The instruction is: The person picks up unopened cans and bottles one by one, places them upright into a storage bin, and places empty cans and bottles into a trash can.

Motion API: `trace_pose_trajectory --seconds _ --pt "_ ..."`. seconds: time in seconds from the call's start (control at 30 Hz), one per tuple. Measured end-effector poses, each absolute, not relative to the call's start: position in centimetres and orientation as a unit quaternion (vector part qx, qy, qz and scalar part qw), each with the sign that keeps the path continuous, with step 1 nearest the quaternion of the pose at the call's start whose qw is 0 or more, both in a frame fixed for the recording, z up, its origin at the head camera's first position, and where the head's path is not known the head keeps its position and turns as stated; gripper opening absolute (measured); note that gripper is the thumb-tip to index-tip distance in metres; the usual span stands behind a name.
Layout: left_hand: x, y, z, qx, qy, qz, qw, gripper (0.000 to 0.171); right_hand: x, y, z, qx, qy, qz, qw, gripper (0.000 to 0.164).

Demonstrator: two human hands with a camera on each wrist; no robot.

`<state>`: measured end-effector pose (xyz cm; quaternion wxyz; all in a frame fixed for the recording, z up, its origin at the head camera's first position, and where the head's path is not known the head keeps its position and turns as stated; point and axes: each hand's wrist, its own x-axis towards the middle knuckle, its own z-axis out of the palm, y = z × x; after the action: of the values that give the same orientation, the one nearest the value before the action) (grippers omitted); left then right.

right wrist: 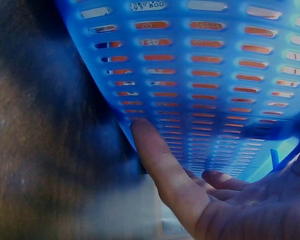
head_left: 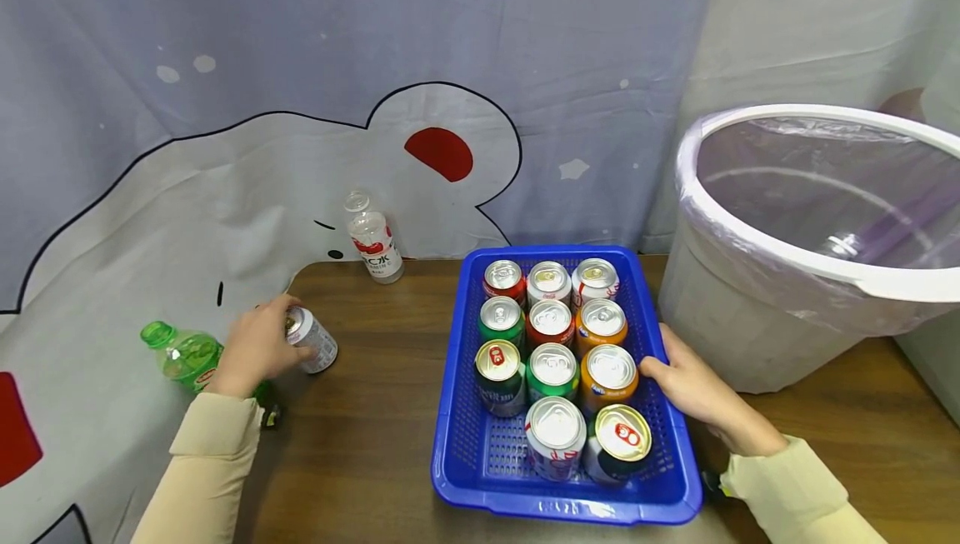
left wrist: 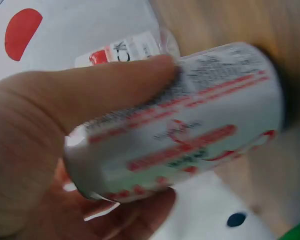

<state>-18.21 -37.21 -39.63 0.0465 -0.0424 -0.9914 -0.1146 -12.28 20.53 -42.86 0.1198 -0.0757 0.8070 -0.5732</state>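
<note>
My left hand (head_left: 258, 346) grips a white drink can (head_left: 321, 351) with red and black print at the left of the table. In the left wrist view the thumb lies along one side of the can (left wrist: 190, 130), with fingers on the other. Whether its base touches the table, I cannot tell. On the right, my right hand (head_left: 693, 386) holds the side rim of a blue plastic basket (head_left: 450, 411), thumb over the edge. The right wrist view shows fingers (right wrist: 152, 145) against the slotted outer wall. Several upright drink cans (head_left: 553, 365) stand in the basket.
A green plastic bottle (head_left: 183, 354) is partly hidden by the left hand. Against the back curtain stands a clear bottle (head_left: 378, 257) with a red and white label. A large white bin (head_left: 720, 302), lined with a clear bag, stands right of the basket.
</note>
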Motion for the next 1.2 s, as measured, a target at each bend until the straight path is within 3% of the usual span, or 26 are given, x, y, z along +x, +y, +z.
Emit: trace_pose_trajectory --seconds 0.2,0.67,1.2 --pt "-17.5 -35.9 -41.7 0.011 -0.971 -0.218 0.101 0.09 -12.4 20.5 -42.9 -0.073 0.805 -0.576 0.122 0.053" --pt "-18.0 -32.9 -46.3 0.075 -0.868 -0.444 0.211 0.072 -12.3 20.5 -42.9 -0.074 0.804 -0.577 0.123 0.053" --pt "-17.9 -31.7 -46.9 0.082 -0.851 -0.456 0.247 0.07 -12.5 20.5 -43.0 -0.085 0.81 -0.569 0.114 0.051"
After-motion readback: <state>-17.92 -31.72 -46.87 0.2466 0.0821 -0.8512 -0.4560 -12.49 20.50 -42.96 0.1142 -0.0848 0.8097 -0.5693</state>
